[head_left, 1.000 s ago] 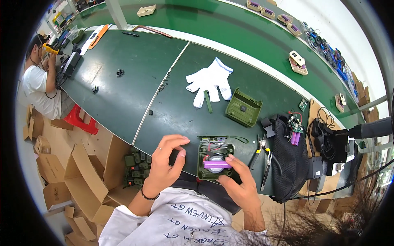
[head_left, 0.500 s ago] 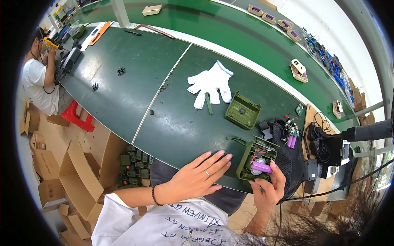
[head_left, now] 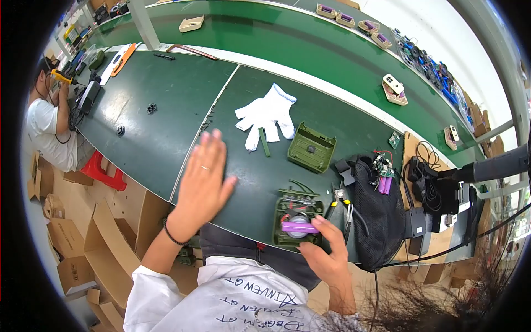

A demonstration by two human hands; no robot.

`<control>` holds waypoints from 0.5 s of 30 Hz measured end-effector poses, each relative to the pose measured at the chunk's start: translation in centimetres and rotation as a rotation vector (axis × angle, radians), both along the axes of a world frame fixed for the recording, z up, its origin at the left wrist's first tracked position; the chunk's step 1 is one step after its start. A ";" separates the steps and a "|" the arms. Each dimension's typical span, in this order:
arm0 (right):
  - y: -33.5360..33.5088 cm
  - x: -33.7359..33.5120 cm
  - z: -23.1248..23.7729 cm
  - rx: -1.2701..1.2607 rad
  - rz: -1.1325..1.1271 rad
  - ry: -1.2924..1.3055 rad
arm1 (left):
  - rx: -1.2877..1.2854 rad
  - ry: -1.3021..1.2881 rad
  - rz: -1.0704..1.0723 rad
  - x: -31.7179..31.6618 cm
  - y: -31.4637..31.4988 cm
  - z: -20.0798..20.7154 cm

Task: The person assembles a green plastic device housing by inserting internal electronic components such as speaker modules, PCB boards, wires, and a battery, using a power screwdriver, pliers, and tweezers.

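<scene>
My left hand [head_left: 203, 180] is stretched out with fingers extended over the dark green tabletop [head_left: 238, 202], holding nothing. A green plastic case half [head_left: 280, 235] lies near the table's front edge, with wiring, a round silver part and a purple cylindrical cell [head_left: 300, 227] inside. My right hand [head_left: 327, 255] grips the case at its right side, index finger by the cell's end and thumb at the lower rim. Farther back sits another green case half [head_left: 311, 148] with a small dark piece in it. A white glove [head_left: 268, 115] lies beside it, a green strip [head_left: 264, 143] against its fingers.
Pliers [head_left: 337, 200] lie right of the case, beside a black mesh bag [head_left: 379, 221]. A circuit board with purple cells [head_left: 384, 182] rests on the bag. Cardboard boxes [head_left: 110, 243] stand on the floor at left. A co-worker [head_left: 52, 122] sits at far left holding a yellow tool.
The case has slid left and turned under my right hand, uncovering the pliers. My left hand has swung forward and left over the table. The view has shifted slightly.
</scene>
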State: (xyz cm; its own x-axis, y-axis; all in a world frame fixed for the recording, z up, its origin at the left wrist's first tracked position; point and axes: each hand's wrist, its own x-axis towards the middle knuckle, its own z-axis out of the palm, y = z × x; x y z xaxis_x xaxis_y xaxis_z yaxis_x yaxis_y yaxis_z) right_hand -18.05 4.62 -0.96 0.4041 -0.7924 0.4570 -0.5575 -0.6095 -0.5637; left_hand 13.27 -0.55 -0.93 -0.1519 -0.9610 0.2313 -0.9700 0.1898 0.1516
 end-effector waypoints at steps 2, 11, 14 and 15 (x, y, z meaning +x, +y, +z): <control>-0.2 0.9 -0.2 0.013 0.057 0.016 | -0.072 0.035 0.059 0.1 -0.3 0.0; -1.2 2.5 -0.5 -0.001 0.088 0.119 | 0.390 0.811 -0.301 -3.8 -2.6 2.4; -1.4 2.6 -0.4 -0.001 0.072 0.115 | 0.596 0.929 -0.345 -3.1 -3.6 2.5; -1.4 2.6 -0.4 0.001 0.060 0.107 | 0.596 0.926 -0.351 -3.2 -3.6 2.5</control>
